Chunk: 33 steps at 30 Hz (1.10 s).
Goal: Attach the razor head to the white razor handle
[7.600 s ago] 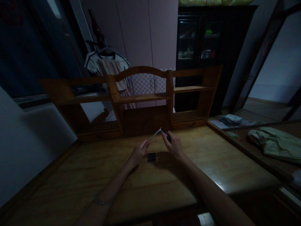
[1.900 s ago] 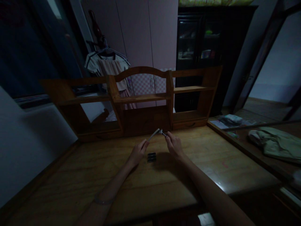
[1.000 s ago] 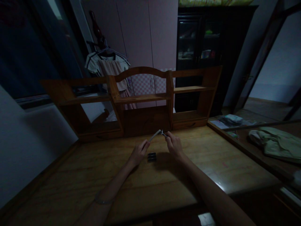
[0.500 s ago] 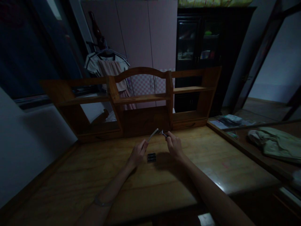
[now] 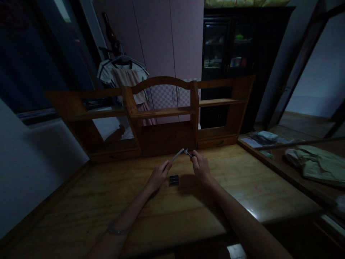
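Note:
My left hand [image 5: 159,175] is closed round the lower end of a slim, pale, slightly curved stick [image 5: 177,155], perhaps a toothbrush; the dim light hides its detail. It slants up and to the right. My right hand [image 5: 199,166] grips the dark handle of a razor [image 5: 186,152], its small silvery head pointing left. The stick's tip is right by the razor head; whether they touch I cannot tell. Below and between my hands, a small dark pack [image 5: 174,180] with several black bars, like razor cartridges, lies on the wooden tabletop [image 5: 107,205].
A wooden shelf unit [image 5: 164,114] stands along the desk's back edge. To the right, a pale green cloth [image 5: 320,165] lies on a lower surface near some papers and packets [image 5: 265,137]. Clothes [image 5: 122,73] hang behind the shelf, and a wall [image 5: 35,154] borders the left side.
The pale stick has shifted slightly right, bringing its tip closer to the razor head. My left hand has moved a little the same way; my right hand is almost still.

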Each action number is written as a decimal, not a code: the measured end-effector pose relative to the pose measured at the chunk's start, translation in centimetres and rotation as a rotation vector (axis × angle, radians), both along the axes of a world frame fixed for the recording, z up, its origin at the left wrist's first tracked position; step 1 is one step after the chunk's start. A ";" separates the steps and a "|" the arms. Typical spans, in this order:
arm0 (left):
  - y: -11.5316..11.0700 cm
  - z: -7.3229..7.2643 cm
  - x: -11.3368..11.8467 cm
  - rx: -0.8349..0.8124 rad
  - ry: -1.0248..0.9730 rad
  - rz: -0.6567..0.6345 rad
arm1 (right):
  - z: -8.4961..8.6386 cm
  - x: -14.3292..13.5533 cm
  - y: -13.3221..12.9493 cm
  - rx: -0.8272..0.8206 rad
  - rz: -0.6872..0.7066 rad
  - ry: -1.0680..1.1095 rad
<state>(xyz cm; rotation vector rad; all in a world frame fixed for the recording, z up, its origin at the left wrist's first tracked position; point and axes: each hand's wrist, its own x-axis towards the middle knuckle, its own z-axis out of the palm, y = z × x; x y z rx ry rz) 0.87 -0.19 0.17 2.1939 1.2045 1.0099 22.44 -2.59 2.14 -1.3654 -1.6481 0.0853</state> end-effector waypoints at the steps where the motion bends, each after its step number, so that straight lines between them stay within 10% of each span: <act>1: 0.1 -0.1 0.0 -0.001 0.000 0.007 | 0.0 0.0 0.0 0.002 -0.002 0.002; 33: -0.2 0.0 0.0 0.010 0.009 -0.003 | 0.3 -0.1 0.0 -0.008 -0.050 -0.024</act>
